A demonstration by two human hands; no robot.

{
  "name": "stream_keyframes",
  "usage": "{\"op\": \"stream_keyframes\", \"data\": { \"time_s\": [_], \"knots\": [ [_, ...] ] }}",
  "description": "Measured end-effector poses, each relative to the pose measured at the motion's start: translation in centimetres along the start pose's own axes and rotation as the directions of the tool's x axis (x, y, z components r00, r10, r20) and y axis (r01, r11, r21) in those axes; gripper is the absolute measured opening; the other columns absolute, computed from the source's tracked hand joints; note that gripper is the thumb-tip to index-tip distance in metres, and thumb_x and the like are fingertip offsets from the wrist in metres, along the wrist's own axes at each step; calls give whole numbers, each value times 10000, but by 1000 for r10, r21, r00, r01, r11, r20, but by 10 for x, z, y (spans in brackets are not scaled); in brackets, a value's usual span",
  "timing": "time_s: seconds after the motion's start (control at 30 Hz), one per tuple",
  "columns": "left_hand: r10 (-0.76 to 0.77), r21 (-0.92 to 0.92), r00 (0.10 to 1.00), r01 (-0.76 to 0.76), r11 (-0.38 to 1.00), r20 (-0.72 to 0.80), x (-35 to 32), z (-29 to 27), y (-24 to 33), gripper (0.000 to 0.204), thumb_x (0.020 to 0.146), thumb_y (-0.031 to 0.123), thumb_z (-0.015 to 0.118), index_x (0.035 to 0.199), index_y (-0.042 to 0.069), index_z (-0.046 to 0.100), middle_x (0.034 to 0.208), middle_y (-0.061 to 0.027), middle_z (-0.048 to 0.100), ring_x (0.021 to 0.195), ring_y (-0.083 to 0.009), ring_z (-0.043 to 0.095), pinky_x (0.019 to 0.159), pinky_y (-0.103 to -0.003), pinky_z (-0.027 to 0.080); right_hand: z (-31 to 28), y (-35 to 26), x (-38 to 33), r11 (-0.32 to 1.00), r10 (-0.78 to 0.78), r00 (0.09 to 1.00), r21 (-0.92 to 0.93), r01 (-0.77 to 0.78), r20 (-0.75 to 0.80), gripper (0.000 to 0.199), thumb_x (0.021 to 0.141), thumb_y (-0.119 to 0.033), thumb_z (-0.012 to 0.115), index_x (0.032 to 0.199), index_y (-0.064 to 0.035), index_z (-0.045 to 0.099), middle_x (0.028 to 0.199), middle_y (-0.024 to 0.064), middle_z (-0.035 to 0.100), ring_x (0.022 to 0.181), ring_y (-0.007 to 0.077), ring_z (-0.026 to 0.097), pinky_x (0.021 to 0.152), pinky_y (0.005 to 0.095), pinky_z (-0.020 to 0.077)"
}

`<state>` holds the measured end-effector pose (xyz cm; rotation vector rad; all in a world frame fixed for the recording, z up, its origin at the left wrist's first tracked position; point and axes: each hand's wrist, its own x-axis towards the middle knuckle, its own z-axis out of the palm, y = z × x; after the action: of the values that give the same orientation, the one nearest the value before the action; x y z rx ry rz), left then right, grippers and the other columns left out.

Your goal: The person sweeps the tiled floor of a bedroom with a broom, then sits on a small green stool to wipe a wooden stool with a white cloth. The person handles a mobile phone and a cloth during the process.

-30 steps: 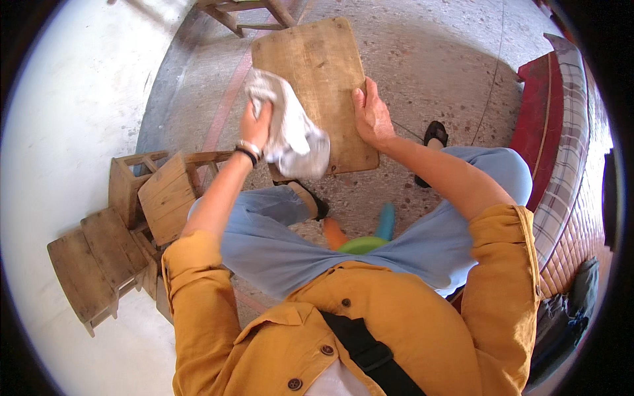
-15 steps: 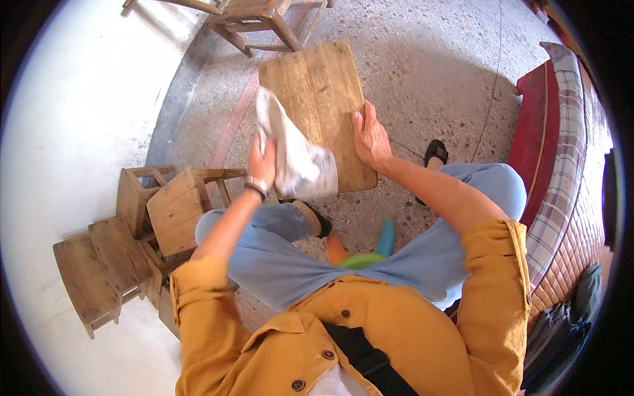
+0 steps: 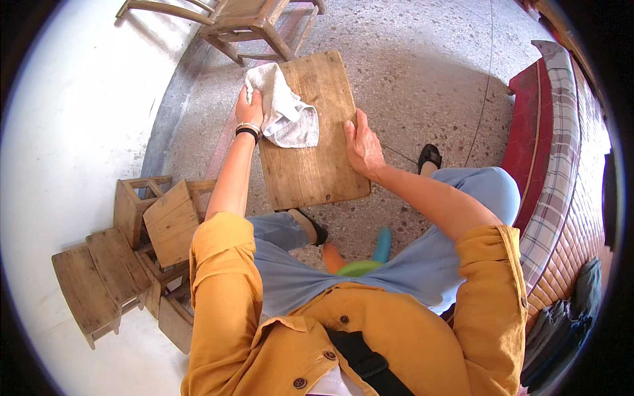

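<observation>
In front of me, between my knees, is the flat rectangular top of a wooden stool [image 3: 317, 175], its grain worn; any legs under it are hidden. A crumpled white cloth [image 3: 288, 119] lies over its left part. My left hand [image 3: 249, 111] is closed on the cloth's left side, at the stool top's left edge, its fingertips partly hidden. My right hand [image 3: 365, 146] grips the right edge, thumb toward the upper face and fingers along the side.
Several small wooden stools [image 3: 109, 264] are piled at the left by the white wall [image 3: 72, 132]. A wooden chair [image 3: 247, 23] stands ahead. At the right is a red-sided seat [image 3: 525, 125] with a plaid cover [image 3: 558, 152]. A green, orange and blue plastic seat [image 3: 360, 267] shows below me.
My left hand has moved forward and slightly left with the cloth, from the near part of the stool top toward its far left. The right hand keeps its hold on the right edge.
</observation>
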<state>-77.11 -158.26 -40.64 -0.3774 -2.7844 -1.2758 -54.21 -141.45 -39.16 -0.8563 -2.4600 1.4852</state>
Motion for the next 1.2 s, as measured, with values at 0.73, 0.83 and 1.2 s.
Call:
{"op": "stream_keyframes", "data": {
  "time_s": [0.73, 0.83, 1.2],
  "knots": [
    [102, 155, 994, -106, 982, 28, -7, -7, 1, 499, 862, 323, 484, 1278, 56, 421, 1134, -269, 548, 1041, -416, 527, 860, -445, 428, 3, 0, 0, 1000, 25, 1000, -19, -25, 5, 503, 948, -359, 353, 1322, -29, 287, 1147, 281, 523, 995, 459, 525, 860, 508, 415],
    [110, 224, 994, -101, 969, -27, 9, 4, 5, 485, 867, 275, 465, 1303, 70, 407, 1129, -287, 534, 1047, -437, 507, 896, -438, 406, 3, -1, 0, 1000, 19, 1000, -6, -19, 10, 502, 948, -361, 351, 1322, -32, 289, 1157, 282, 517, 1002, 460, 521, 861, 509, 414],
    [258, 273, 889, -373, 886, 378, -201, -73, 31, 494, 916, 121, 350, 1377, -36, 270, 1397, -333, 208, 1304, -464, 211, 1074, -439, 212, 0, -3, -3, 1000, 21, 999, 4, -21, -24, 480, 948, -347, 349, 1305, -30, 302, 1144, 286, 521, 999, 460, 520, 854, 505, 415]
  ]
}}
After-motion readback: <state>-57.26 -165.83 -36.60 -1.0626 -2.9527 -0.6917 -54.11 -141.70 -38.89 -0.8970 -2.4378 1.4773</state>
